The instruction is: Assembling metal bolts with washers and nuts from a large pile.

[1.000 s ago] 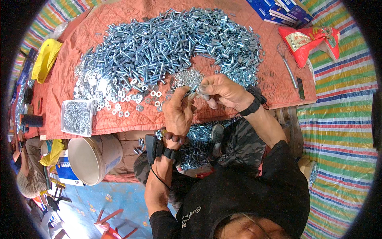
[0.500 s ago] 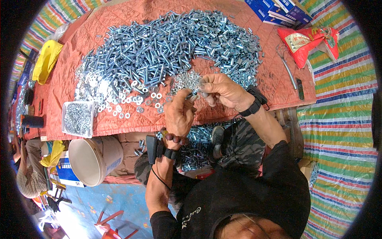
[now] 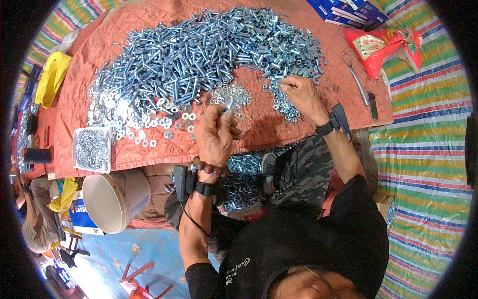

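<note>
My left hand (image 3: 217, 132) is closed around a small shiny metal bolt (image 3: 231, 104), whose end shows above the thumb and fingertips. Just beyond it lies a small pile of thin metal rings (image 3: 233, 93). My right hand (image 3: 304, 98) is over the nuts (image 3: 285, 107) at the right end of the metal pieces, thumb and fingers pinched together. Whatever those fingers may hold is hidden. Behind both hands spreads a large curved heap of zinc-coloured bolts and sleeves (image 3: 174, 60). Flat washers (image 3: 149, 122) are scattered left of my left hand.
A red quilted cloth (image 3: 259, 132) covers the table. At its left stands a clear tub of small metal parts (image 3: 92, 149), with a white bucket (image 3: 107, 202) below. A red bag (image 3: 378, 47), a whisk (image 3: 357, 82) and blue boxes (image 3: 348, 12) are at the right.
My hands have come apart. The right one has moved right from the ring pile to the nuts, while the left has shifted slightly left, still gripping the metal piece.
</note>
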Motion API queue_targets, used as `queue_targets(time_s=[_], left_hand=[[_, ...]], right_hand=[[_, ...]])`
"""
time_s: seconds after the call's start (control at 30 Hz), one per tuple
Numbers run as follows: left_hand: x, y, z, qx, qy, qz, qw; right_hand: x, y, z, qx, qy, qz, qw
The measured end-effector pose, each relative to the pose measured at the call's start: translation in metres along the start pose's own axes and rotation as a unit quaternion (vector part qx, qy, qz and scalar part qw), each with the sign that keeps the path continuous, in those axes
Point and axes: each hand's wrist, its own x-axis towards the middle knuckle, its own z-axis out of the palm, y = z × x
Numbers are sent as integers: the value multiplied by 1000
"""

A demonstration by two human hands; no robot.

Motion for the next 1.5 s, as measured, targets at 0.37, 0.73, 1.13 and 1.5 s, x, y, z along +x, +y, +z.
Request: queue_targets(time_s=[0.37,0.73,1.13,1.5], left_hand=[[1,1,4,34,-18,-25,999],[-4,-11,13,135,-30,-51,989],[-3,-15,9,104,-90,-54,989],[-3,1,2,-86,-148,-180,969]], right_hand=[[-35,26,25,-290,-129,-95,944],[-29,-11,19,193,-104,89,971],[-25,-66,38,210,-50,-106,971],[-14,-79,11,179,-111,-210,955]])
